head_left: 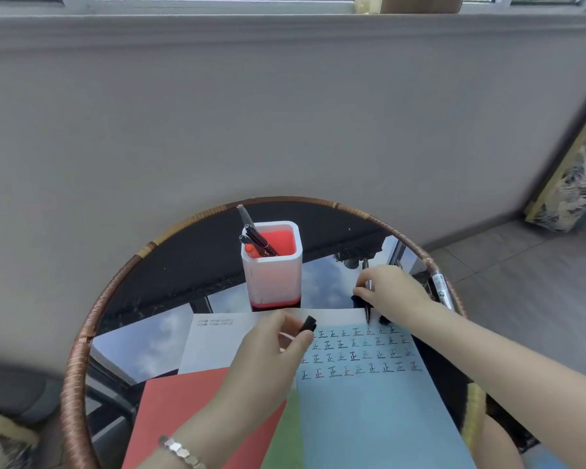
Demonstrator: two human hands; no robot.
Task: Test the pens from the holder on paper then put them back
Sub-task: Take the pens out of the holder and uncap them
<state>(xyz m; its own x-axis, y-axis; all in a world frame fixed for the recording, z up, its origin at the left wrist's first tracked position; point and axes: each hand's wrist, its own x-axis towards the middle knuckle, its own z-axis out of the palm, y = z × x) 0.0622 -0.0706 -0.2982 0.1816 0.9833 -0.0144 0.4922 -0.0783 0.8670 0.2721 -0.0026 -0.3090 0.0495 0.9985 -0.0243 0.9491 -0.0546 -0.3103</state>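
Observation:
A white pen holder (274,270) with a red inside stands at the back of the round table, with several pens (258,239) leaning in it. My right hand (391,292) grips a black pen (367,313) upright, its tip on the top edge of the light blue paper (369,401), which carries rows of written marks. My left hand (268,353) pinches a black pen cap (308,323) above the paper's left side. Another pen (441,290) lies at the table's right rim.
The round glass table (170,272) has a woven rim (78,360). A white sheet (214,340), a red sheet (183,411) and a green sheet (285,434) lie under the blue paper. A grey wall stands behind; a framed panel (572,170) leans at the right.

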